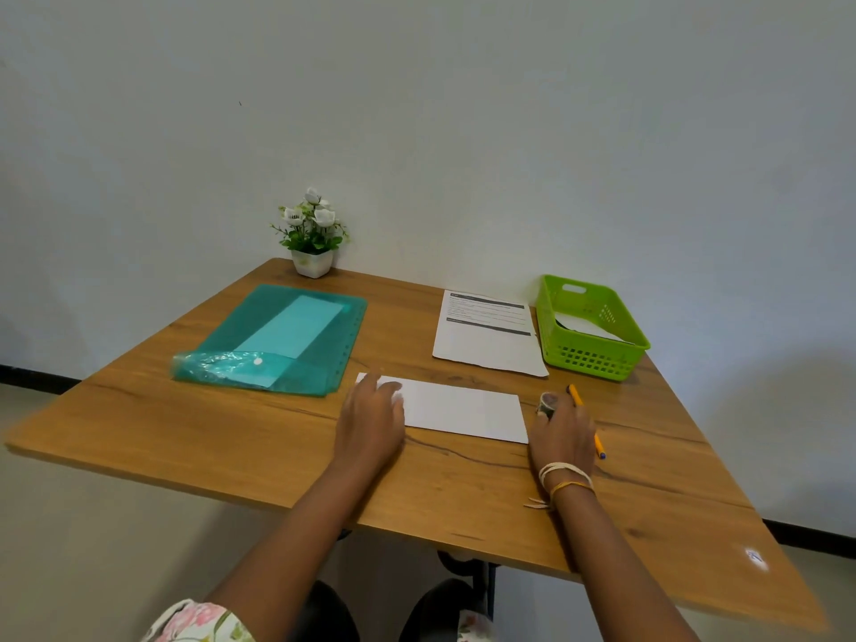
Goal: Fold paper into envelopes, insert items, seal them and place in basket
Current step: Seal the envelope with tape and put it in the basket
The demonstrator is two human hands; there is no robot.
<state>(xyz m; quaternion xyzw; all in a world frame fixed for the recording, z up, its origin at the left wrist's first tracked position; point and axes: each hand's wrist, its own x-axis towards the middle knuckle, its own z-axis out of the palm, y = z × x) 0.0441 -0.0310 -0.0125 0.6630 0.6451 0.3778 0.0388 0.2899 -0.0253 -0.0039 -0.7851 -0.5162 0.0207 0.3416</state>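
Folded paper (463,410) runs left-right at frame centre between your hands: left hand (370,417) presses flat on its left end, right hand (563,430) grips tape roll (548,404) just off its right end.

Two hands: a left hand (370,412) and a right hand (563,430). One folded white paper (463,410), one printed sheet (486,335), one green basket (593,359), one teal folder (287,340), one pen (588,424), one tape roll (548,404), one potted plant (312,238), one bench (231,447).
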